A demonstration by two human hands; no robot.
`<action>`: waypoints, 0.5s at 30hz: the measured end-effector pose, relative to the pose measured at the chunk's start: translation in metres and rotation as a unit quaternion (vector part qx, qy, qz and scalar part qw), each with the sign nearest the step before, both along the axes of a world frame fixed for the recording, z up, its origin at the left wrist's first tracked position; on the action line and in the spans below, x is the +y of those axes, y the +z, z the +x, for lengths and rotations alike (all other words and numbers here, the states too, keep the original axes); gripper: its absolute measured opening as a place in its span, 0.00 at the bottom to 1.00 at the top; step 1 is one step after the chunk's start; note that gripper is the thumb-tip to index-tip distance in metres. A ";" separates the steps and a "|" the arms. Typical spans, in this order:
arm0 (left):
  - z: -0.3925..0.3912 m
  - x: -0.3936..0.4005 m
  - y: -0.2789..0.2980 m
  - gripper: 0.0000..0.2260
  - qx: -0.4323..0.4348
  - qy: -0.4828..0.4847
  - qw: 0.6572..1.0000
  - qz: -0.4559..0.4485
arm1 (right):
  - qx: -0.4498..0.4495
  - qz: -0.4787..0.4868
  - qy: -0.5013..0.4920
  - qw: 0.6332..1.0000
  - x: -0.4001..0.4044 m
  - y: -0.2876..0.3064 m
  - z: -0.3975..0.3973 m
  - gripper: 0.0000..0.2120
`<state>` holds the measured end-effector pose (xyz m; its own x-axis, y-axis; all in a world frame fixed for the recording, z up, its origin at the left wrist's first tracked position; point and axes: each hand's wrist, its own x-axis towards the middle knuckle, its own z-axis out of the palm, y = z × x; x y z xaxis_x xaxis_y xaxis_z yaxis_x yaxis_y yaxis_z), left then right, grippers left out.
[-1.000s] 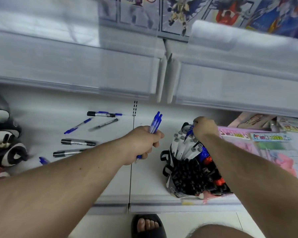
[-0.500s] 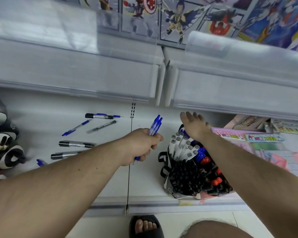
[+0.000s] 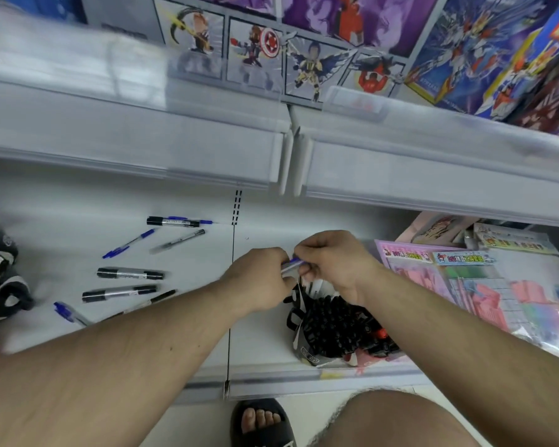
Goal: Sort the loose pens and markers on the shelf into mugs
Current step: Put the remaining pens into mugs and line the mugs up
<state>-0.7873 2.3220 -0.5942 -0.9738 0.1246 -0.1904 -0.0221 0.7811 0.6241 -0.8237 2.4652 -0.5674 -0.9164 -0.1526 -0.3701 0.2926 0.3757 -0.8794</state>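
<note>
We grip blue pens [image 3: 290,263] in our left hand [image 3: 261,275]; our right hand [image 3: 331,264] pinches one above the mug [image 3: 331,330]. Light, stiff, slick barrels: best pinched mid-shaft.

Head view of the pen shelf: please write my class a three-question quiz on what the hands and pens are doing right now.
1. True or false: both hands meet over the black mug of pens.
2. What does the left hand grip?
A. a blue pen
B. a black marker
C. nothing
3. Fill in: the loose black markers lie on the shelf to the ____ of the left arm.

Key
1. True; the right hand pinches the same blue pen there.
2. A
3. left
</note>
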 end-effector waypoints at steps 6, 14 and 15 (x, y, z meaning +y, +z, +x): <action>-0.001 -0.012 -0.006 0.29 -0.064 -0.003 0.996 -0.068 | 0.244 0.340 -0.073 0.905 0.060 0.007 -0.053 0.13; -0.007 -0.016 -0.005 0.25 -0.075 0.014 0.997 0.022 | 0.192 0.444 -0.039 0.875 0.082 -0.044 -0.108 0.12; -0.008 -0.016 -0.005 0.25 -0.075 0.015 0.997 0.027 | 0.186 0.442 -0.030 0.877 0.081 -0.054 -0.113 0.13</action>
<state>-0.7952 2.3056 -0.5995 -0.9379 0.1107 -0.3287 -0.1412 0.7438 0.6534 -0.9367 2.5460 -0.6218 -0.9953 0.0965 0.0074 0.0902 0.9526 -0.2906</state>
